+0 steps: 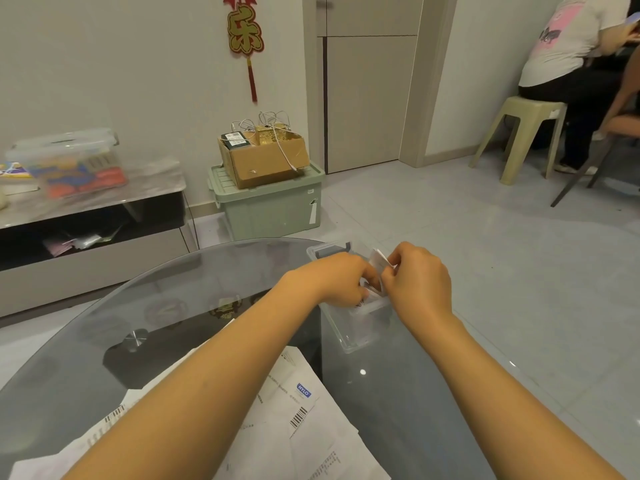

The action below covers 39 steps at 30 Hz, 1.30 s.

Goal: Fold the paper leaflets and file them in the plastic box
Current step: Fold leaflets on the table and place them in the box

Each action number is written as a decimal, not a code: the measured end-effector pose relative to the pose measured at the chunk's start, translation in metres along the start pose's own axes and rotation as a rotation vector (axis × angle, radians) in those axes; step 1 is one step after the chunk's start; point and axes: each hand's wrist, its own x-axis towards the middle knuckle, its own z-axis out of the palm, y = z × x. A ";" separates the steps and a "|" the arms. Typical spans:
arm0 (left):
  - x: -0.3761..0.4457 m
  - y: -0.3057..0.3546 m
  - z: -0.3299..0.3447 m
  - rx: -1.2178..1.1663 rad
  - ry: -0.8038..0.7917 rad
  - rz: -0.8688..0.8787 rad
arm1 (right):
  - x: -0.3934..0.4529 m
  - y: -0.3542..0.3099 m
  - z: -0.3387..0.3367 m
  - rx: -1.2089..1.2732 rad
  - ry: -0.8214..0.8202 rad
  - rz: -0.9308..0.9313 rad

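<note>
So, filing step by the look of it:
- right hand [417,282] pinches a folded leaflet [379,259] upright, directly above the clear plastic box [349,341]
- left hand [341,280] has curled fingers down among the papers in the box; probably holding them apart, hard to tell
- box sits near the glass table [173,306] edge, its long axis running away from me
- unfolded leaflets [311,427] lie nearer, with open room between

Before you, white paper leaflets [304,427] printed with black barcodes and a blue logo lie at the near edge of the smoky grey glass table [173,306]; the clear plastic box [349,337] holds white folded papers [379,259].
</note>
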 end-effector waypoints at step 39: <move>0.000 0.003 0.004 -0.056 0.219 -0.048 | 0.009 -0.004 -0.021 0.053 -0.170 0.004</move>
